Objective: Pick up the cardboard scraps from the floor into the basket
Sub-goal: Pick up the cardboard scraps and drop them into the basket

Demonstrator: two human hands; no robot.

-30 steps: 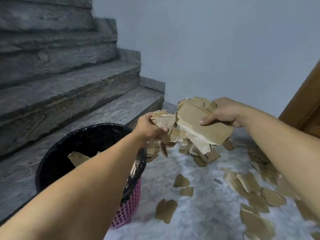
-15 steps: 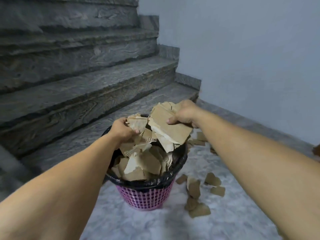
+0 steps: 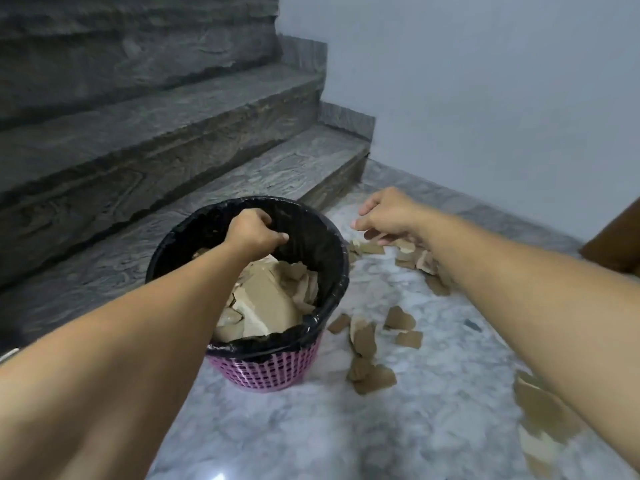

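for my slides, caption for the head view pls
Left hand over the lined pink basket of cardboard; right hand above floor scraps.

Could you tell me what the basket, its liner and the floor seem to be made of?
The basket looks like pink moulded plastic, going by its regular lattice of small holes. The liner appears to be a thin black plastic bag, glossy and crinkled over the rim. The floor looks like polished pale marble, with grey veining and a slight sheen, though it could be marble-look tile.
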